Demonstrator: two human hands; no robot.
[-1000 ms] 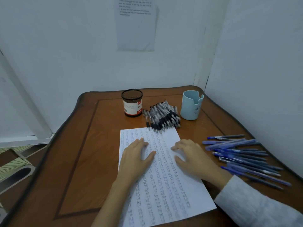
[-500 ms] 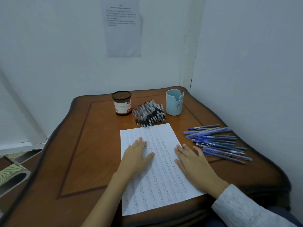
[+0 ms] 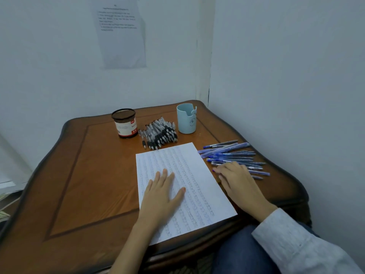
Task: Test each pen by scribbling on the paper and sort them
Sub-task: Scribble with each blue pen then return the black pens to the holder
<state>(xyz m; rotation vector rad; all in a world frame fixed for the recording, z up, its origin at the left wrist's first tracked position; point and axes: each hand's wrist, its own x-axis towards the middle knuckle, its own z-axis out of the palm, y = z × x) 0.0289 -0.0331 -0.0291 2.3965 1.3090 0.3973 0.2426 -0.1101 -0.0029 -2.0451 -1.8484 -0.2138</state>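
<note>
Right hand [image 3: 239,180] has slid off the right edge of the paper [image 3: 189,159] since half a second ago and now sits on the near-left end of the blue pens [image 3: 233,153]. Its fingers are bent down over the pen ends, and a blue tip pokes out by the fingertips, but honestly I can't tell if it's actually pinching a pen or just touching them.

Left hand [image 3: 162,192] hasn't budged: flat on the paper, palm down, fingers straight and slightly spread, thumb out to the right.

The paper lies a bit tilted at the near middle of the wooden table [image 3: 88,175], covered in rows of scribbles, its near corner hanging just past the table edge. The blue pens are fanned out just right of it. A pile of black pens [image 3: 160,133] lies just past its far edge, between a dark mesh cup [image 3: 124,123] on the left and a light blue cup [image 3: 186,120] on the right, both upright.

A printed sheet [image 3: 120,32] hangs on the far wall. The right arm has a grey sleeve [image 3: 296,240].
</note>
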